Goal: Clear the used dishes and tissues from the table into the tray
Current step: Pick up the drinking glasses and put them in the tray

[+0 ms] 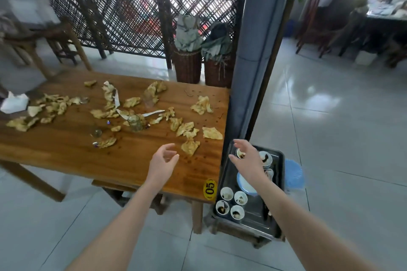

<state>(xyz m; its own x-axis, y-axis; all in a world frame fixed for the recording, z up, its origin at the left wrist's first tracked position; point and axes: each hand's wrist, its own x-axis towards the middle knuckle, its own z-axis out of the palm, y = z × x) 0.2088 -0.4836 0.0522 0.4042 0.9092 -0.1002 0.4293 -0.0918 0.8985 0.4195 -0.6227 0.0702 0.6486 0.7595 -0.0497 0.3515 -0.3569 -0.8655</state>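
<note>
Several crumpled, stained tissues (190, 146) lie scattered over the wooden table (66, 152), with a glass cup (134, 123) and a small glass (97, 133) among them. To the table's right, a metal tray (253, 220) on a stool holds several small white sauce cups (226, 193) and a blue-rimmed plate (243, 185). My left hand (163, 164) hovers open over the table's near edge, just left of the nearest tissue. My right hand (246, 159) is open above the tray's far end, holding nothing.
A yellow "05" tag (209, 189) marks the table corner. A grey pillar (257, 50) rises behind the tray, with two wicker baskets (187, 68) beside it. A blue stool (294, 175) stands right of the tray. White tissue pack (14, 102) at the table's left.
</note>
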